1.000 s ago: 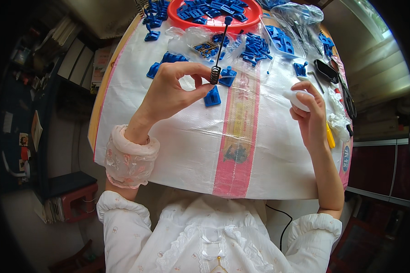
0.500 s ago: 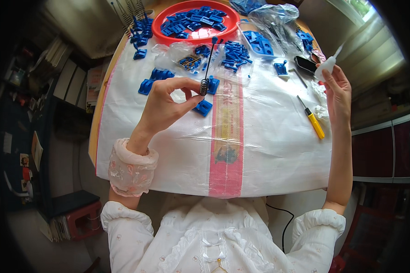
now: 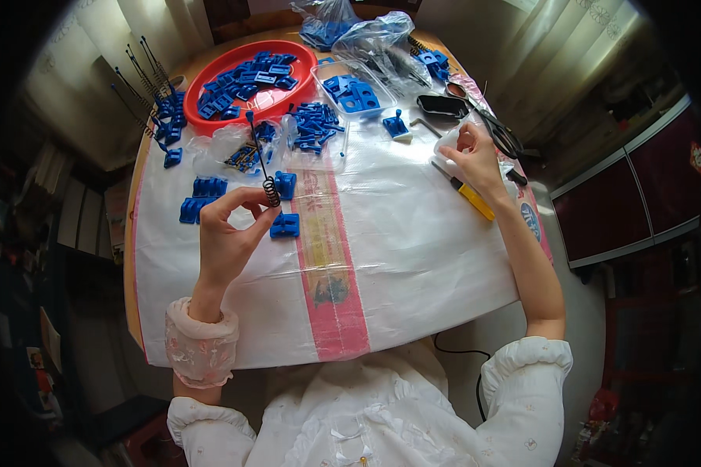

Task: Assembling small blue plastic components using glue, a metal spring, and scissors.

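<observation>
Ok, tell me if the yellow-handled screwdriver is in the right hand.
No, the yellow-handled screwdriver lies on the table cover just below the right hand, which holds something small and pale.

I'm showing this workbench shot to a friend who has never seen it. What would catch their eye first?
Probably the round red tray heaped with small blue plastic parts at the far left of the white-covered table, with more blue parts scattered in front of it. Next, the left hand at centre-left, pinching a thin black rod with a coil spring. The right hand reaches to the right edge, beside a yellow-handled screwdriver.
</observation>
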{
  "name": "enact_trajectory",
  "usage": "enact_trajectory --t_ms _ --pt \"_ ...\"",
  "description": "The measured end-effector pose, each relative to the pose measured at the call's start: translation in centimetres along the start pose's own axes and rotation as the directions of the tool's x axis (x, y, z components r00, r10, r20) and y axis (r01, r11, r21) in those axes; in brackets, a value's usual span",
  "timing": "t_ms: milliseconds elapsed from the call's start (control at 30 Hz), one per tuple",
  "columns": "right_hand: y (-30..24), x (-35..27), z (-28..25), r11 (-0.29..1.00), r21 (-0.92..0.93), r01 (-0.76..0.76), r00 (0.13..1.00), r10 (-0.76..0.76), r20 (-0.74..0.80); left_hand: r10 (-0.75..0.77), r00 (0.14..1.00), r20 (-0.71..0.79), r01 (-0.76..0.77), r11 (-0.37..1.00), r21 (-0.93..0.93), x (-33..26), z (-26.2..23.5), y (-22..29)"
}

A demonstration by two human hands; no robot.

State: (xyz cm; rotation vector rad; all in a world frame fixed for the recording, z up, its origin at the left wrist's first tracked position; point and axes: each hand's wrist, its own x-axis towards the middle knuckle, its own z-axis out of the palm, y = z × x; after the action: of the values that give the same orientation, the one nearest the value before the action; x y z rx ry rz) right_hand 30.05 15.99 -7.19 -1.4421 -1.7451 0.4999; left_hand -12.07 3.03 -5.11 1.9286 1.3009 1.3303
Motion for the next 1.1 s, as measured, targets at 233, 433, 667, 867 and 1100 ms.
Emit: enact_trajectory --t_ms 233,433,667,867,1100 --pt "-1.8 1.6 1.2 0.998 -0.046 0.038 0.999 -0.037 0.024 -0.015 1.0 -0.006 0.014 1.0 -0.011 -0.1 0.1 0.1" --pt "-1.7 2.6 2.9 0.993 -0.09 0.071 0.997 -0.067 0.044 -0.003 1.0 -0.008 0.003 1.0 0.0 -0.1 -0.2 0.3" --pt "-0.6 2.4 2.5 0.991 -0.085 0.1 0.995 -0.101 -0.007 -0.028 0.999 0.018 0.029 0.998 -0.049 0.0 -0.2 0.5" --pt "-7.9 -2.0 1.9 0.982 0.036 0.186 0.967 -0.176 -0.185 -0.028 1.0 -0.003 0.027 0.998 -0.053 -0.3 -0.5 0.2" --pt "-18.1 -5.2 9.1 0.871 0.391 0.299 0.797 -0.453 0.4 -0.013 1.0 -0.018 0.012 0.998 -0.057 -0.2 -0.8 0.3"
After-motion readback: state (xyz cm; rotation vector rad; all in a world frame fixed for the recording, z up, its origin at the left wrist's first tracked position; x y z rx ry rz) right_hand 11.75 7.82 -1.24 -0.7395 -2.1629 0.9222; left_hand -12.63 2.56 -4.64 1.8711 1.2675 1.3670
